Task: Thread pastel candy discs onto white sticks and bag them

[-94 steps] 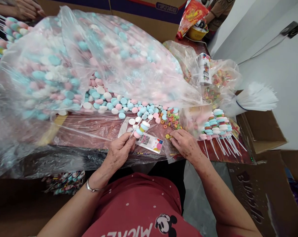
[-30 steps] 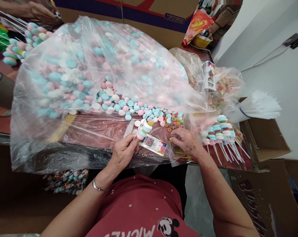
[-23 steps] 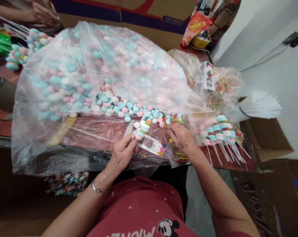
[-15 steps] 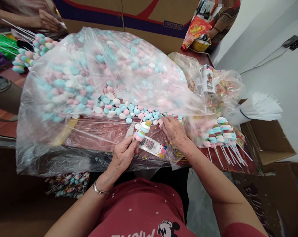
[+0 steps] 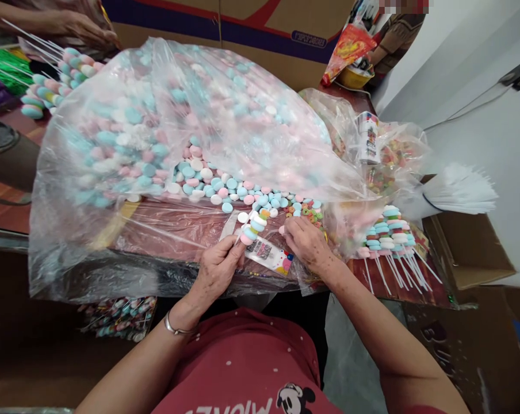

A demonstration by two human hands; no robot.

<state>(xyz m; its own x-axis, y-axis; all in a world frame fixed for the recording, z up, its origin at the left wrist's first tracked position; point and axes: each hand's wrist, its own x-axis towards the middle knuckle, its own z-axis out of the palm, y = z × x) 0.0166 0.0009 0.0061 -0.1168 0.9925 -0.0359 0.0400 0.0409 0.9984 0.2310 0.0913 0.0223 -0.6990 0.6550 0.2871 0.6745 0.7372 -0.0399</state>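
Observation:
My left hand [image 5: 217, 267] is closed around the stick of a candy skewer [image 5: 253, 226]. Pink, blue and white rounds alternate on it with small green and orange pieces. To its right, my right hand [image 5: 308, 246] pinches a pink candy round [image 5: 282, 230] at its fingertips. Just beyond both hands, loose pink, blue and white candy rounds [image 5: 217, 187] spill from a big clear plastic bag [image 5: 243, 126]. Small coloured candy rings [image 5: 312, 216] lie behind my right hand. A printed white packet [image 5: 272, 255] lies flat between the hands.
Several filled skewers [image 5: 389, 233] lie at the right, near a bundle of white sticks [image 5: 462, 187] and an open cardboard box [image 5: 475, 247]. A dark mug [image 5: 12, 158] stands left. Another person's hand [image 5: 87, 27] is at the upper left, beyond more skewers [image 5: 44, 95].
My right hand has drawn back slightly from the candy pile, with the pink round at its fingertips. The left hand still holds the skewer in nearly the same place.

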